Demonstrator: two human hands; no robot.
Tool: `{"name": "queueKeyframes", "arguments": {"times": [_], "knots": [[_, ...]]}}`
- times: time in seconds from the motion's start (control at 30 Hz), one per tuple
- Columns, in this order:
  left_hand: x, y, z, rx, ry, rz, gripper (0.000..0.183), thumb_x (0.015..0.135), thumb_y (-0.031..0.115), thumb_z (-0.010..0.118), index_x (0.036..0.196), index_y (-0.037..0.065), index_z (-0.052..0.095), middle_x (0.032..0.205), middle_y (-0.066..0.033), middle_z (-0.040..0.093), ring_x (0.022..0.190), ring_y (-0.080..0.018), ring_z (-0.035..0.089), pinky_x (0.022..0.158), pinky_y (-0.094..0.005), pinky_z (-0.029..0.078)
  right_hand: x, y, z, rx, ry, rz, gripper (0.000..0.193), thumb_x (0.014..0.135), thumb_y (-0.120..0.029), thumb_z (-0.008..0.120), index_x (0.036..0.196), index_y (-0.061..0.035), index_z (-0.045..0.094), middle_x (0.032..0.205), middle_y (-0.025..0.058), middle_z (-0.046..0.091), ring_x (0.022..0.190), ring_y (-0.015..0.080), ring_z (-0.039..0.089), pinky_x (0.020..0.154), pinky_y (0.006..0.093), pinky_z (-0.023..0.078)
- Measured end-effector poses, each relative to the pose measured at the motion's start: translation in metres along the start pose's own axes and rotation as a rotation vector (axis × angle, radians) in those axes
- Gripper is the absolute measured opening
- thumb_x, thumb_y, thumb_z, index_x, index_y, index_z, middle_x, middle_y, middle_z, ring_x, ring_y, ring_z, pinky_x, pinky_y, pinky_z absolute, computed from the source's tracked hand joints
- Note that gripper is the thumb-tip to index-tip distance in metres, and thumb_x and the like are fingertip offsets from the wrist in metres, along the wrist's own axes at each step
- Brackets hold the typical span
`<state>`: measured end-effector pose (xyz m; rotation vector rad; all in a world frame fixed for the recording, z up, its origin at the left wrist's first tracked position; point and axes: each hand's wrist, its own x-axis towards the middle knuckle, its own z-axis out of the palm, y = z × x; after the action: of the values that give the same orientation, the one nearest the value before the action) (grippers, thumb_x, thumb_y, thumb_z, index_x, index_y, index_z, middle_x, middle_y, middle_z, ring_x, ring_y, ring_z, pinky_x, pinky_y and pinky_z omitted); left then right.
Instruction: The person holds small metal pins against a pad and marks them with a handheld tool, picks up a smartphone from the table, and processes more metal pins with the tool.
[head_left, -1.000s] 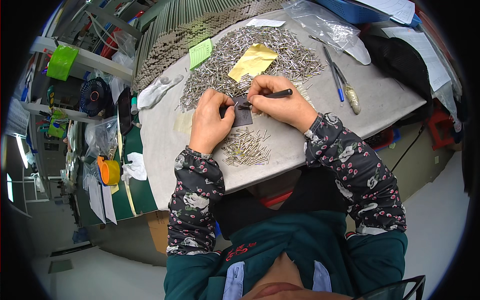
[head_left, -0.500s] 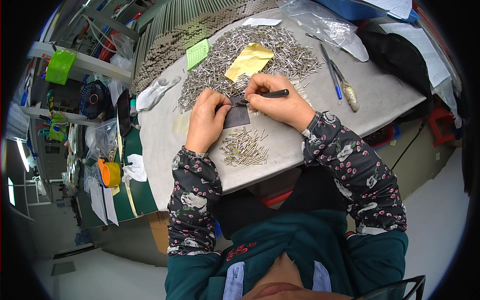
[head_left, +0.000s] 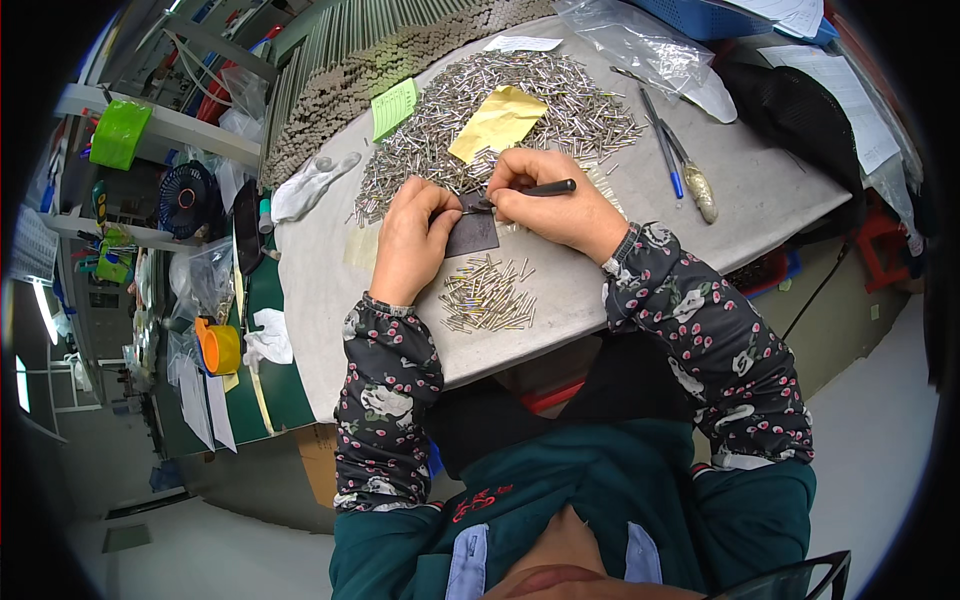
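My right hand [head_left: 560, 203] grips a slim tool with a black handle [head_left: 552, 187]; its working end points left, toward my other hand. Pinched fingers of my left hand [head_left: 410, 240] hold a small metal pin [head_left: 468, 212], only partly visible, over a dark flat pad [head_left: 475, 236]. Both hands rest close together at the pad's far edge. Behind them spreads a large heap of short metal pins [head_left: 540, 85] with a yellow paper [head_left: 498, 122] on top. A smaller pile of pins [head_left: 488, 295] lies on the near side of the pad.
A blue pen [head_left: 670, 165] and a pointed tool with a wrapped handle [head_left: 700, 190] lie to the right. A white glove [head_left: 312, 190] sits left of the heap, near a green note [head_left: 394, 108]. Long metal rods [head_left: 350, 90] are stacked behind; a plastic bag [head_left: 650, 45] lies at the back.
The tool in my right hand has shifted very slightly to the left. My left hand stays in place, and the piles look the same.
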<state>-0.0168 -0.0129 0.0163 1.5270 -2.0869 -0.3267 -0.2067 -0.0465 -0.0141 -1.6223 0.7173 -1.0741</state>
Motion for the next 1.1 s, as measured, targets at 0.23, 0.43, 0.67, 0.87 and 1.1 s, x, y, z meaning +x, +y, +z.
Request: {"name": "queueKeyframes", "arguments": {"times": [0.23, 0.43, 0.67, 0.87, 1.1], "knots": [[-0.0005, -0.0023, 0.0001, 0.002, 0.0, -0.004, 0.006, 0.076, 0.002, 0.061, 0.08, 0.001, 0.058, 0.081, -0.0103, 0.053, 0.08, -0.0276, 0.055, 0.071, -0.0346, 0.044, 0.0004, 0.0021, 0.0016, 0.018, -0.004, -0.013, 0.01, 0.076, -0.007, 0.055, 0.08, 0.0024, 0.058, 0.071, 0.0048, 0.062, 0.065, 0.0078, 0.06, 0.059, 0.0206, 0.046], [-0.0005, -0.005, 0.0014, 0.01, 0.01, -0.006, 0.006, 0.075, 0.003, 0.062, 0.08, 0.001, 0.058, 0.081, -0.0105, 0.053, 0.08, -0.0284, 0.055, 0.071, -0.0356, 0.044, 0.0006, 0.0024, 0.0031, 0.068, -0.011, 0.012, 0.01, 0.077, -0.006, 0.055, 0.081, 0.002, 0.058, 0.072, 0.0043, 0.061, 0.066, 0.0073, 0.059, 0.059, 0.0203, 0.046], [-0.0008, -0.0061, -0.0008, 0.039, -0.003, -0.021, 0.007, 0.074, 0.002, 0.062, 0.079, 0.001, 0.058, 0.081, -0.0109, 0.053, 0.08, -0.0295, 0.055, 0.071, -0.0368, 0.044, 0.002, 0.0006, 0.006, -0.015, -0.044, -0.025, 0.01, 0.077, -0.008, 0.056, 0.081, 0.0019, 0.057, 0.072, 0.0036, 0.06, 0.064, 0.0071, 0.055, 0.058, 0.0216, 0.045], [0.0012, -0.0027, 0.0001, 0.005, 0.01, -0.025, 0.006, 0.074, 0.002, 0.062, 0.078, 0.001, 0.059, 0.08, -0.0109, 0.053, 0.078, -0.0287, 0.055, 0.069, -0.0358, 0.044, 0.0018, -0.0008, 0.0019, 0.037, -0.006, 0.014, 0.009, 0.078, -0.007, 0.056, 0.081, 0.0016, 0.057, 0.073, 0.0037, 0.06, 0.065, 0.0074, 0.057, 0.059, 0.0212, 0.045], [0.0, -0.0073, 0.0014, 0.0, 0.015, -0.004, 0.006, 0.074, 0.001, 0.062, 0.078, 0.0, 0.059, 0.079, -0.0106, 0.053, 0.077, -0.0277, 0.055, 0.069, -0.0354, 0.044, 0.0015, 0.001, 0.0025, 0.08, -0.027, 0.057, 0.009, 0.079, -0.006, 0.055, 0.083, 0.0016, 0.057, 0.074, 0.0041, 0.061, 0.067, 0.0077, 0.059, 0.059, 0.0208, 0.046]]}}
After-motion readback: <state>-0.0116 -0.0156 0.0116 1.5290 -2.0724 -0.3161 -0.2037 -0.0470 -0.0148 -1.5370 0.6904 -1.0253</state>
